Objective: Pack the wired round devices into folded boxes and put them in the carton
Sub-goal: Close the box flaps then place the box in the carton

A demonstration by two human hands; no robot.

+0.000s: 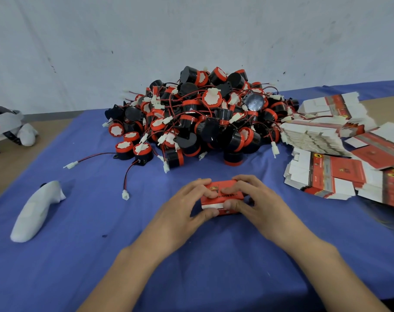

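A small red and white folded box (222, 192) sits on the blue cloth near the middle. My left hand (187, 206) grips its left side, thumb at the front, fingers curled over the top. From the other side my right hand (257, 199) holds it, fingers pressing on the top face and thumb on the front. Behind the box lies a big pile of black and red round devices (198, 118) with red and black wires and white plugs. Flat unfolded boxes (331, 174) are stacked at the right. No carton is in view.
A white wrapped object (35, 212) lies on the blue cloth (101, 255) at the left. A loose wire with a white plug (125, 194) trails toward the hands. Another white and grey item (9, 127) rests on the tan surface at far left. A pale wall stands behind.
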